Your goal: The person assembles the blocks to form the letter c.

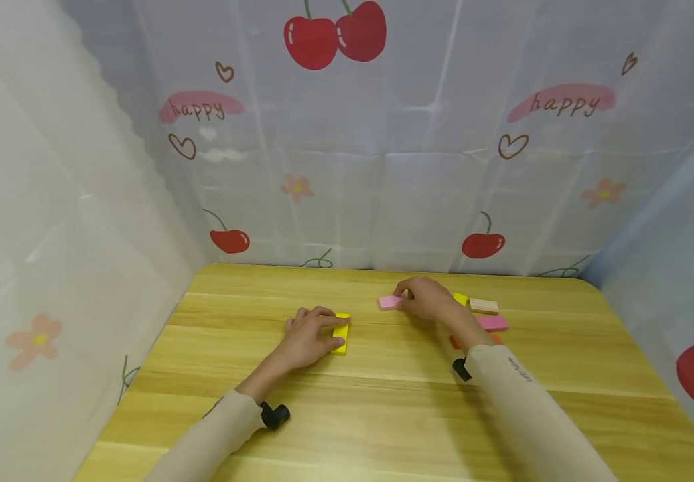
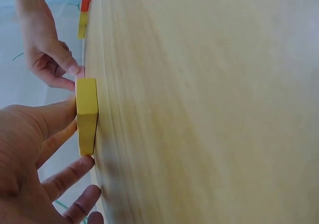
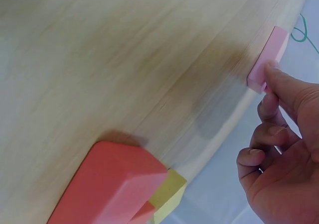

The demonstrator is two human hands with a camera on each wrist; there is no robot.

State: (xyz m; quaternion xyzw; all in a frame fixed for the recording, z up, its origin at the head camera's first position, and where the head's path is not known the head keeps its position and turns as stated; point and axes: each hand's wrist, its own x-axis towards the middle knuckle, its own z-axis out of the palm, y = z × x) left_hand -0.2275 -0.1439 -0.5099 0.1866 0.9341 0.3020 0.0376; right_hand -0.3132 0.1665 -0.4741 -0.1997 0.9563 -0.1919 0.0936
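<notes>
The table [image 1: 377, 422] spreads across the lower centre of the head view, its far edge near my right hand [image 1: 430, 301], which pinches a flat, pale-pink block [image 1: 389, 303] right of and below centre. Just left of lower centre, my left hand [image 1: 306, 340] grips a bright-yellow, oblong block [image 1: 341, 333].

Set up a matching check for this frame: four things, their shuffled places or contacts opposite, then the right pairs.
1. left hand
2. right hand
3. unpainted wooden block
4. deep pink block

A. just below the unpainted wooden block, head view
B. touching the light pink block
C. just above the deep pink block, head view
D. touching a yellow block

Pairs: 1-D, 2-B, 3-C, 4-A
</notes>
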